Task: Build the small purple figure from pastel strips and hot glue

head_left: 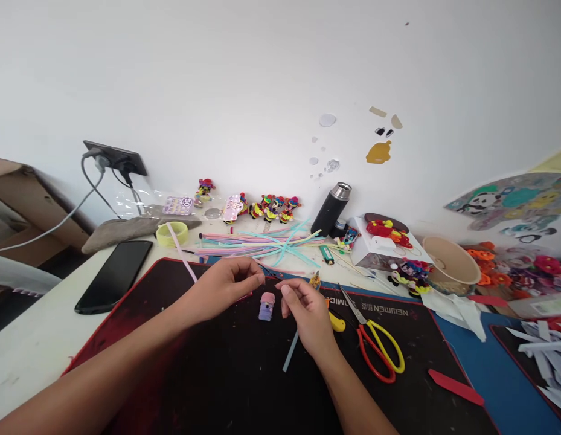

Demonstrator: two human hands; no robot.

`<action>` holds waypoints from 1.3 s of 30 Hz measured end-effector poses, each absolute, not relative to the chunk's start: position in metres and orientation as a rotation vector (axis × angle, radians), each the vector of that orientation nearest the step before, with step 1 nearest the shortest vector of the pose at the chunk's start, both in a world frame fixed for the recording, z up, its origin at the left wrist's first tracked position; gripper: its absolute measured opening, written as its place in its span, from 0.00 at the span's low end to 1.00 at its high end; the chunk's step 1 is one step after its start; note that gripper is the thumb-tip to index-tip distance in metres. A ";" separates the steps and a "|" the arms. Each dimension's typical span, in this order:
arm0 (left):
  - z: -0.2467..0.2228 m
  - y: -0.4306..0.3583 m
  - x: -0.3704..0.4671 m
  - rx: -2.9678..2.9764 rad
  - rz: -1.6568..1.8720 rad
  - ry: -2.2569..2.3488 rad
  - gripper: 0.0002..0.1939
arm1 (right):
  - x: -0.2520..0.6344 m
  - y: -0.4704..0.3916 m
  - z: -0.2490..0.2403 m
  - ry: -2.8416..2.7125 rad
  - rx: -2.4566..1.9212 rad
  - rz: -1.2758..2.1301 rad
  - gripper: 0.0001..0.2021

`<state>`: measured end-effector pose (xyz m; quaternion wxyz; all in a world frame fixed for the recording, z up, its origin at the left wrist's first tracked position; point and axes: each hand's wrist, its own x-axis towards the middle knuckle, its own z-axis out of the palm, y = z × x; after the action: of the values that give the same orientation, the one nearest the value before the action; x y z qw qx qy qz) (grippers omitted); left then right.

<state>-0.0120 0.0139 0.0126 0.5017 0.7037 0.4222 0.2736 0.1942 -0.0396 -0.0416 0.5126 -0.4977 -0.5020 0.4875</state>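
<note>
My left hand (230, 285) hovers above the black mat, thumb and forefinger pinched together. Opposite it, a small gap away, my right hand (307, 314) is also closed in a pinch. Whatever the fingertips hold is too small to make out. Just below and between the hands sits a small fuzzy pink-and-purple piece (266, 307) with dark spots. A pale lilac pipe cleaner (181, 252) runs up and left from behind my left hand. Beneath my right hand a light blue pipe cleaner (290, 352) sticks out. Scissors (371, 338) with red and yellow handles lie open to the right.
Behind the mat (208, 374) lies a bundle of pastel pipe cleaners (262, 243). A phone (113, 277) and yellow tape roll (172, 234) are left. A black thermos (331, 210), green lighter (326, 254), several small figures (275, 208) and a beige bowl (452, 260) stand along the wall.
</note>
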 end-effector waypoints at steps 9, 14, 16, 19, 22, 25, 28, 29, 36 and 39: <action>0.004 0.007 -0.004 1.787 0.597 1.071 0.16 | 0.200 -0.040 -0.040 -1.154 -1.167 1.204 0.19; 0.007 0.002 -0.002 1.792 0.550 1.063 0.15 | 0.197 -0.041 -0.043 -1.166 -1.172 1.197 0.17; 0.008 0.001 -0.001 1.789 0.536 1.060 0.15 | 0.196 -0.042 -0.044 -1.170 -1.181 1.186 0.16; 0.009 0.001 0.000 1.787 0.537 1.052 0.14 | 0.195 -0.043 -0.046 -1.172 -1.196 1.174 0.15; 0.007 0.004 -0.002 1.790 0.578 1.079 0.15 | 0.196 -0.044 -0.046 -1.145 -1.199 1.149 0.14; 0.005 0.007 -0.004 1.785 0.619 1.101 0.17 | 0.198 -0.043 -0.045 -1.092 -1.184 1.137 0.15; 0.005 0.006 -0.004 1.777 0.609 1.068 0.19 | 0.198 -0.044 -0.045 -1.070 -1.182 1.153 0.15; 0.005 0.006 -0.003 1.771 0.604 1.042 0.19 | 0.198 -0.044 -0.044 -1.080 -1.191 1.155 0.15; 0.002 -0.001 0.003 1.755 0.601 1.006 0.13 | 0.194 -0.049 -0.043 -1.210 -1.269 1.099 0.14; 0.000 -0.002 0.003 1.811 0.591 1.026 0.12 | 0.193 -0.051 -0.043 -1.224 -1.277 1.104 0.14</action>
<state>0.0026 -0.0021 0.0004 0.4698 0.7389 0.4185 0.2412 0.1931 -0.0505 -0.0430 0.5038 -0.5290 -0.5071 0.4574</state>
